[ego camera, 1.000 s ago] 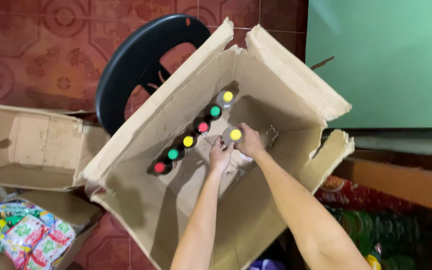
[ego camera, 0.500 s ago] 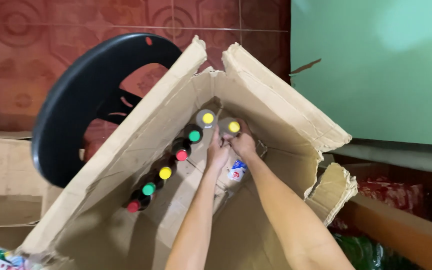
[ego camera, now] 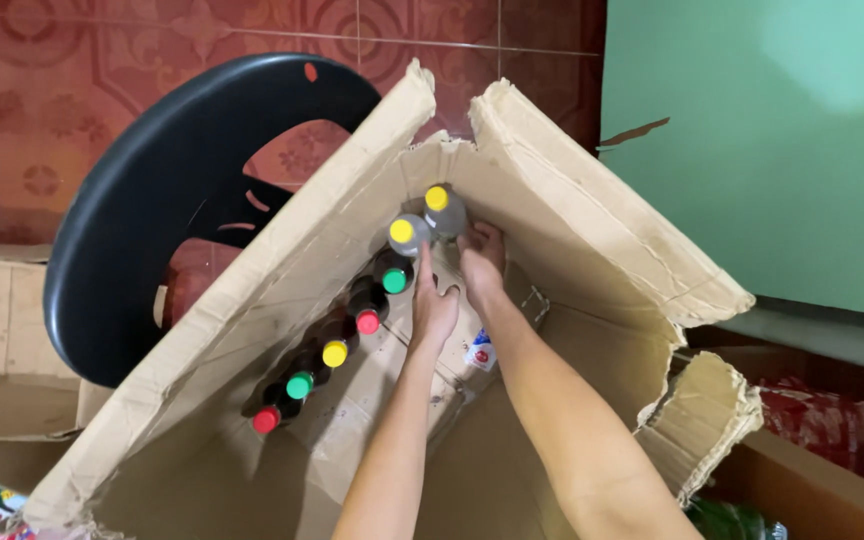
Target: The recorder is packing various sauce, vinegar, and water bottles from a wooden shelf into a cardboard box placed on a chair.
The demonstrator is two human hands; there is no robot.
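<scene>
I have both hands deep inside the big cardboard box (ego camera: pixel 572 230), up near its far corner. My left hand (ego camera: pixel 434 305) sits with fingers curled against the clear bottle with a yellow cap (ego camera: pixel 404 233); the grip looks closed on the bottle's side, though the palm hides the contact. My right hand (ego camera: pixel 482 262) is just beside it, fingers wrapped at the base of the second yellow-capped bottle (ego camera: pixel 441 205), which stands at the very end of the line, touching the box's back wall.

Down and to the left of my left grip runs the row of dark bottles (ego camera: pixel 337 345) along the box's left wall, caps facing me: green nearest the grip, then red, yellow, green and red farthest from it. Just below my right wrist a small white label with a red mark (ego camera: pixel 481 352) lies on the box bottom. Beyond the left wall, well apart from both grips, a black plastic chair (ego camera: pixel 142 240) leans over the red tiled floor (ego camera: pixel 72 70). A green wall (ego camera: pixel 772 150) rises off to the right.
</scene>
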